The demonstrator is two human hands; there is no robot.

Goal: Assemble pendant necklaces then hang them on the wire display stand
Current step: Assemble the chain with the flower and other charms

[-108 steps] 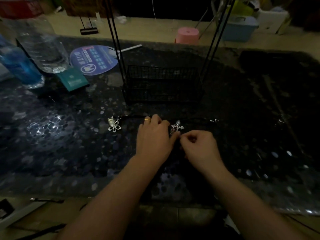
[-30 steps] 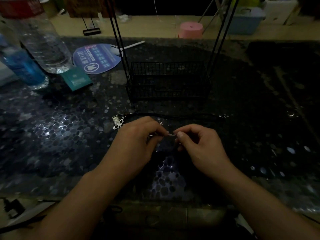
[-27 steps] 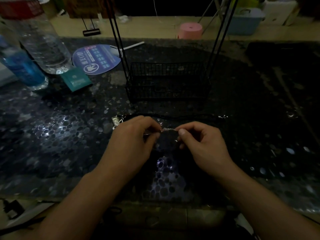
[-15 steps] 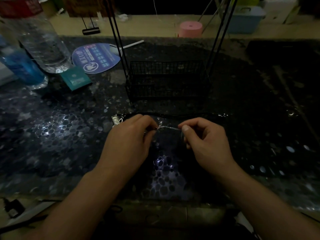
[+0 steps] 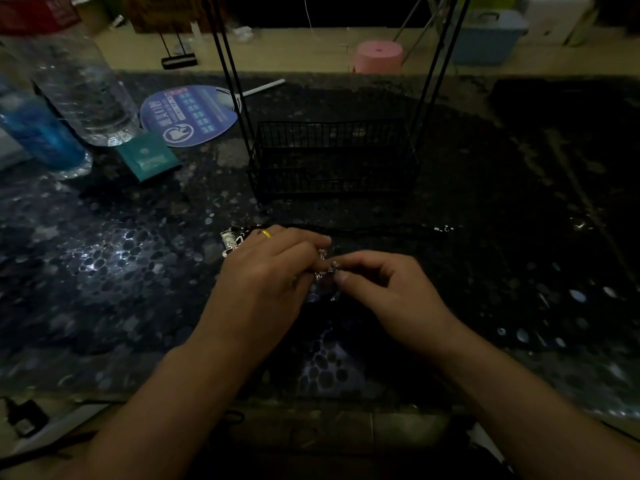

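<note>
Both hands meet low over the dark table: the left hand and right hand each pinch the small silver pendant between fingertips, right between the two. Just beyond the knuckles a black cord lies across the table, and a second pendant peeks out at the left hand's far edge. Farther beyond the hands stands the wire stand, with bottles and a fan off to the far left.

On the table, the wire stand sits behind both hands; bottles stand far left, a fan between.
</note>
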